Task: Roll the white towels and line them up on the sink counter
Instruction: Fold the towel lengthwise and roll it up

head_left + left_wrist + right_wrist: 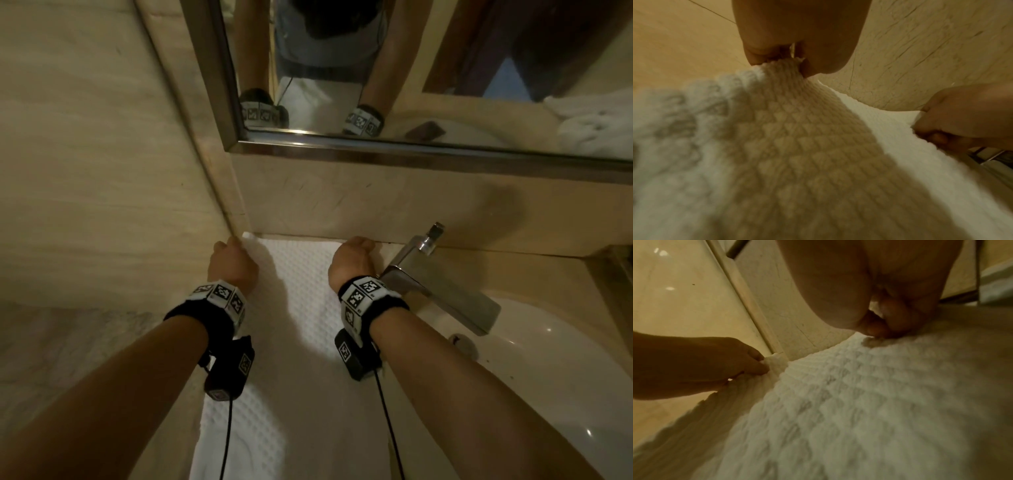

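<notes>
A white waffle-weave towel (pixel 294 308) lies spread flat on the sink counter, reaching from the back wall toward me. My left hand (pixel 233 260) pinches its far left corner by the wall corner; the left wrist view shows the fingers (pixel 764 55) bunching the cloth (pixel 797 129). My right hand (pixel 352 260) grips the far right corner beside the faucet, and in the right wrist view its fingertips (pixel 892 324) curl onto the towel's edge (pixel 859 402). Both hands sit at the towel's far edge against the backsplash.
A chrome faucet (pixel 442 294) juts over the white basin (pixel 548 377) just right of my right hand. The framed mirror (pixel 376 144) hangs above the backsplash and reflects more white towels (pixel 596 126). A beige tiled wall (pixel 85 171) closes off the left.
</notes>
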Action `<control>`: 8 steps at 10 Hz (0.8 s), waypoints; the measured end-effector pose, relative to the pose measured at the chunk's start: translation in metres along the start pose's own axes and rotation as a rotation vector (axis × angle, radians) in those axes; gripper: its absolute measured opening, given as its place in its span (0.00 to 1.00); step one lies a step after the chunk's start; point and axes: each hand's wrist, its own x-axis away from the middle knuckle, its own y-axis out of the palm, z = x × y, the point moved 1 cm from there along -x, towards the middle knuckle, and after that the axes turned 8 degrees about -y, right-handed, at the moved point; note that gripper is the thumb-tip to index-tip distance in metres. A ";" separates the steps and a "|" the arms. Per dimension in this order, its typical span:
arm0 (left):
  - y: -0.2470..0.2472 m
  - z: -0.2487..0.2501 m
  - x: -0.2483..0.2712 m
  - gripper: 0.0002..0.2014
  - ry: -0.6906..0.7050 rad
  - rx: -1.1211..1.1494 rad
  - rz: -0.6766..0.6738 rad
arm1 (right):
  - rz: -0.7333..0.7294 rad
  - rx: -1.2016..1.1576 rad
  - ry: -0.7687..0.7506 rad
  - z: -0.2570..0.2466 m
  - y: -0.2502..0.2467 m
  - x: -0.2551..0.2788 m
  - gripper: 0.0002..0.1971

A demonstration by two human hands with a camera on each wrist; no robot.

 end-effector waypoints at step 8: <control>0.011 -0.039 0.126 0.26 0.106 -0.251 -0.089 | -0.059 -0.173 -0.202 0.053 0.013 0.153 0.20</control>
